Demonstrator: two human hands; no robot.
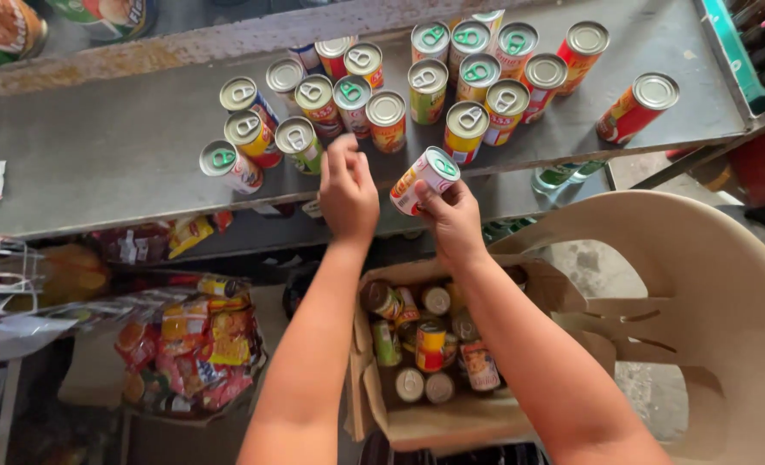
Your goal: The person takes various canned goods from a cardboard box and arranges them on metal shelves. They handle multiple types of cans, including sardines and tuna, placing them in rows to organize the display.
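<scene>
Right hand (453,217) pinches a tilted orange-and-white can (424,180) at the shelf edge.
Left hand (348,191), fingers bunched loosely and holding nothing, hovers just left of it, near the grey shelf's (98,155) standing cans (387,119).

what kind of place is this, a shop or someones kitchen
Probably a small shop: a metal shelf lined with cans, a cardboard box of more, bagged snacks below. The right hand holds one can.

At frame centre, the right hand (453,220) grips a tilted orange-and-white tin can with a green pull tab (425,180); the left hand (348,194) hovers, empty, beside it; upright cans crowd the grey metal shelf (98,146) above; lower centre, an open cardboard box (451,422) holds more cans.
</scene>
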